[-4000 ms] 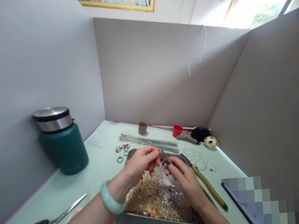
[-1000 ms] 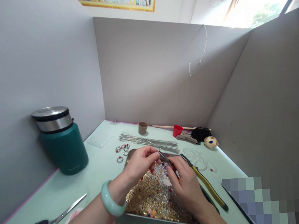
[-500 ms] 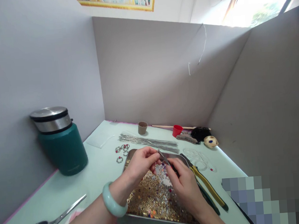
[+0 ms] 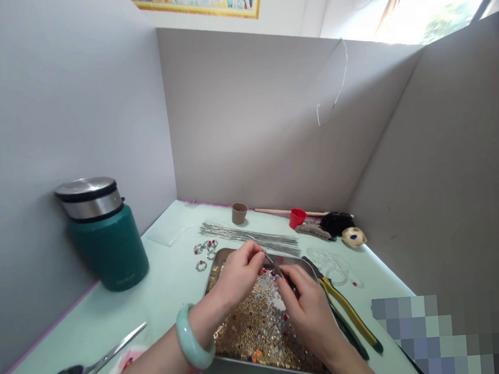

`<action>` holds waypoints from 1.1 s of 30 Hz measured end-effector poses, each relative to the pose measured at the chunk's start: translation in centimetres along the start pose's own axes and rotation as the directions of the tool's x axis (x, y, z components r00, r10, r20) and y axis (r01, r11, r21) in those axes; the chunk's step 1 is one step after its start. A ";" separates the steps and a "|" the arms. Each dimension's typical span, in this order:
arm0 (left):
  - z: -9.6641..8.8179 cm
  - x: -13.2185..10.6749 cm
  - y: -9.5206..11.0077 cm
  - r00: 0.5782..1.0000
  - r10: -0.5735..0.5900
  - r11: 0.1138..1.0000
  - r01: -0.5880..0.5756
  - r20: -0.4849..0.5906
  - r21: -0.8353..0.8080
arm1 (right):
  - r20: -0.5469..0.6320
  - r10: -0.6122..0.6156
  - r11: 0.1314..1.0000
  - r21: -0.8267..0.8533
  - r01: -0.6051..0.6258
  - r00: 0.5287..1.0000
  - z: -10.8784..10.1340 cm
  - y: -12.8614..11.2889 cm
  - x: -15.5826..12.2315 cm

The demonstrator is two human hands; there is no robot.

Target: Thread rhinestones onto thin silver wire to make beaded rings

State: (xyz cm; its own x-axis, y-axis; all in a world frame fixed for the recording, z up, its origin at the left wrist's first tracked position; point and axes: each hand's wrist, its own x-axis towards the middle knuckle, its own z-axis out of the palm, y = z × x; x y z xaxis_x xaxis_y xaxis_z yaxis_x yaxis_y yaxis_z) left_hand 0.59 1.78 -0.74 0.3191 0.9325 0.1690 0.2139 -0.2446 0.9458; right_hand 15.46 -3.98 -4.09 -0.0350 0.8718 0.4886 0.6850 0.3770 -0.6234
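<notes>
Both hands work over a metal tray filled with gold and coloured beads. My left hand, with a pale green bangle on the wrist, pinches the near end of a thin metal pin. My right hand is closed in a pinch at the pin's lower end, close to the beads. The two sets of fingertips almost touch above the far half of the tray.
A green flask stands at the left wall. Black scissors lie near left. Yellow-handled pliers lie right of the tray. Behind it are a bundle of metal pins, small bead rings, a brown cup and a red cup.
The hands stay pinched on the pin over the tray; they have shifted slightly toward its far edge, and the view has moved a little.
</notes>
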 end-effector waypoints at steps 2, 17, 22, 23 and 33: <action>0.0 0.2 -0.4 0.999 0.005 0.996 -0.001 0.047 -0.088 | 0.002 0.002 1.000 0.004 -0.002 1.000 0.0 -0.1 0.1; -0.6 0.2 -0.6 0.953 -0.107 0.759 0.262 0.282 -0.596 | -0.032 -0.013 1.000 0.027 0.014 0.999 -0.3 0.2 0.0; -0.6 0.2 -0.4 0.941 -0.125 0.709 0.306 0.313 -0.635 | -0.009 -0.036 0.998 0.052 0.036 0.999 -0.3 -0.2 -0.1; -0.6 0.2 -0.3 0.940 -0.126 0.709 0.308 0.316 -0.634 | -0.008 -0.038 0.998 0.052 0.039 0.999 -0.3 -0.2 -0.1; -0.7 0.0 -0.5 0.920 -0.133 0.683 0.355 0.369 -0.638 | -0.017 -0.060 0.998 0.032 0.060 0.998 -0.3 -0.3 -0.1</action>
State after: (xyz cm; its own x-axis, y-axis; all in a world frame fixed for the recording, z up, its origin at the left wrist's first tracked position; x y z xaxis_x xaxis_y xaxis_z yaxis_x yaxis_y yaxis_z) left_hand -0.16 2.06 -1.03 0.6058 0.7923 -0.0729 -0.3299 0.3335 0.8832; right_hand 15.45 -4.26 -3.75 -0.0632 0.8421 0.5355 0.6578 0.4387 -0.6123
